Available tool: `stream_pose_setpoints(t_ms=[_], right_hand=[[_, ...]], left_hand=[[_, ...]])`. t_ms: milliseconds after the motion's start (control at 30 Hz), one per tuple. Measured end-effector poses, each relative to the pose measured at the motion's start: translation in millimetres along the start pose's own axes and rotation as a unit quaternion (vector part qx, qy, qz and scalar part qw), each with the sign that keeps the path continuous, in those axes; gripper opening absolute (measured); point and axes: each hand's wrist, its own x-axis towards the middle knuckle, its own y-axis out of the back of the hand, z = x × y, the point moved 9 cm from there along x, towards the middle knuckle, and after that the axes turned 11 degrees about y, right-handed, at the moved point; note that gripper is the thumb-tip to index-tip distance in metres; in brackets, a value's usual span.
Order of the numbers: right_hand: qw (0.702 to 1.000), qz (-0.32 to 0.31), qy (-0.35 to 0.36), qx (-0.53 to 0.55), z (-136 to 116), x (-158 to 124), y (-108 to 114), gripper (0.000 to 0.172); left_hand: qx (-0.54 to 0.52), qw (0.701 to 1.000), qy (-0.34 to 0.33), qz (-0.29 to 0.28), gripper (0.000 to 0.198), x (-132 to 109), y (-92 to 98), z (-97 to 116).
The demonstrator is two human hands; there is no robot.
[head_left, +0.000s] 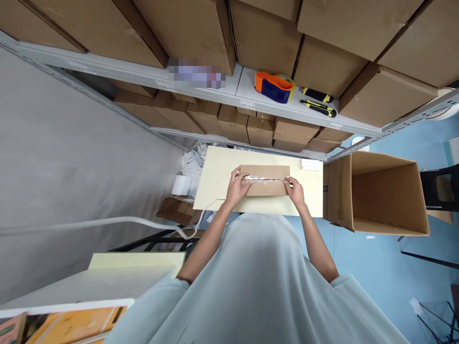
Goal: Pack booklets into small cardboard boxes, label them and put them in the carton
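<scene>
A small brown cardboard box [265,176] lies on a pale yellow table [215,177] in front of me. A strip of clear tape [265,180] runs along its top seam. My left hand [236,187] presses on the box's left end with fingers bent over the tape. At the right end, my right hand [294,189] rests its fingers on the tape and the box's corner. Both hands press down on the box rather than lift it.
A large open cardboard box [380,196] stands to the right of the table. A metal shelf [247,93] behind holds many brown boxes, an orange-and-blue tape dispenser [274,87] and two yellow-black utility knives [318,102]. A white paper roll [181,185] sits left of the table.
</scene>
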Motion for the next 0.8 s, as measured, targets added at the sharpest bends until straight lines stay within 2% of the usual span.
stream_pose_setpoints(t_ms=[100,200,500,800], right_hand=[[0.999,0.034,-0.027,-0.008,5.5,3.4,-0.1,0.034],[0.999,0.036,-0.03,-0.023,6.6,5.2,-1.5,0.033],[0.998,0.0,-0.012,-0.055,16.0,2.2,-9.0,0.036],[0.998,0.028,-0.017,-0.049,17.9,0.3,-8.7,0.037]], left_hand=[[-0.007,0.999,0.028,0.037,0.032,-2.3,-3.9,0.9],[0.007,0.997,0.046,0.059,0.032,-3.0,-8.4,1.6],[0.037,0.994,0.054,0.086,0.029,-4.7,-19.8,-2.9],[0.029,0.994,0.054,0.088,0.028,-7.9,-21.5,-7.2]])
